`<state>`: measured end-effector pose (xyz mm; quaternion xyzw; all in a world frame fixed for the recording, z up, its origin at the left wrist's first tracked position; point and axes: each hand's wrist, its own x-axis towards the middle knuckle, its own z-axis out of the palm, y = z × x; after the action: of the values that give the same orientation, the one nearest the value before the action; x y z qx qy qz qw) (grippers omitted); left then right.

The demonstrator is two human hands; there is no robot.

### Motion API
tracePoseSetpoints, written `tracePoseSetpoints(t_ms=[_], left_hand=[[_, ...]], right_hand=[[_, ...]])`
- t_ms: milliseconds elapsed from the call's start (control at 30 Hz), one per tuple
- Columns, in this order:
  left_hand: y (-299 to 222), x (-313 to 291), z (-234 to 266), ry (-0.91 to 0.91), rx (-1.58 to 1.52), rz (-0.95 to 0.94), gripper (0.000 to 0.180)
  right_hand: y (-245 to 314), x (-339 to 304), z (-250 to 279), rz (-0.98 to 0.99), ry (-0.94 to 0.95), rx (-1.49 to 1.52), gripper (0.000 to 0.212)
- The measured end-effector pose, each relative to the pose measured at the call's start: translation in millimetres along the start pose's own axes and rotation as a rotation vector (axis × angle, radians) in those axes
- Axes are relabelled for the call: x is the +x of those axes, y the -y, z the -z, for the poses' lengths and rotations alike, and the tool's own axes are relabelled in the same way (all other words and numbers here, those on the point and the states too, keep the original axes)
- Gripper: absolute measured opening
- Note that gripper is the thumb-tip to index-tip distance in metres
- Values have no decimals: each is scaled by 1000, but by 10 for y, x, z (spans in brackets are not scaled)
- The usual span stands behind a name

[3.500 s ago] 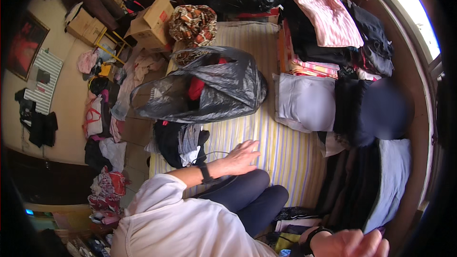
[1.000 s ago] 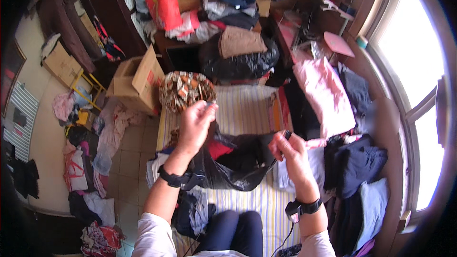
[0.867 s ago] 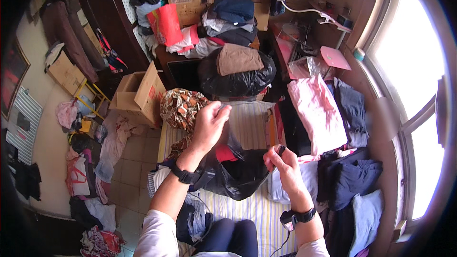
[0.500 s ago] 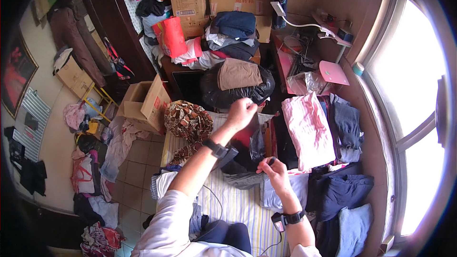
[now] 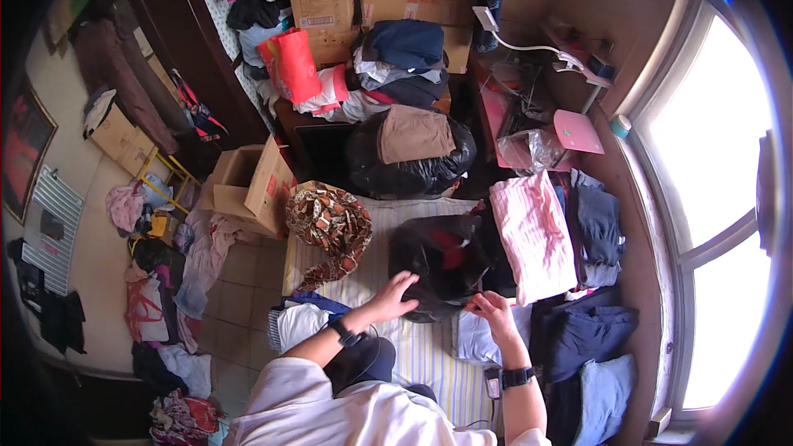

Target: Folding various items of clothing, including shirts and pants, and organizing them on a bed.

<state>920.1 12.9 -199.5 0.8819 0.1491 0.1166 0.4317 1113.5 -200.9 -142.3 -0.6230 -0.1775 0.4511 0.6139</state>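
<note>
Black plastic fills the space just beyond my hands: the bag (image 5: 434,268) rests on the striped sheet (image 5: 434,355), a patch of red (image 5: 448,249) showing in it. My left hand (image 5: 395,297) is spread, thumb and fingers apart, at the bag's near left side; whether it touches, I cannot tell. My right hand (image 5: 493,314) has thumb and finger pinched on the near right edge. To the right of my grip, I judge the folding well along: the pink cloth (image 5: 533,235) lies folded beyond my right hand, the grey bundle (image 5: 473,340) sits flat just under and beside it, and the navy pile (image 5: 591,330) is stacked off to its right. Left of my grip looks less finished, with the white cloth (image 5: 301,325) heaped beyond my left wrist and the patterned cloth (image 5: 330,227) bunched farther out. I see no knot in the bag, and it looks partly full, so I judge it the part left undone.
</note>
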Motion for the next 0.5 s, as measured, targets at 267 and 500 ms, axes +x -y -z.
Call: tracePoseSetpoints(t_ms=[267,500], left_hand=[[702,-1176,545,307,147,544,55],[964,-937,842,213,120,514,50]], right_hand=[[185,-180,141,-269,-110,11,20],[346,-305,323,-377,56,-316,27]])
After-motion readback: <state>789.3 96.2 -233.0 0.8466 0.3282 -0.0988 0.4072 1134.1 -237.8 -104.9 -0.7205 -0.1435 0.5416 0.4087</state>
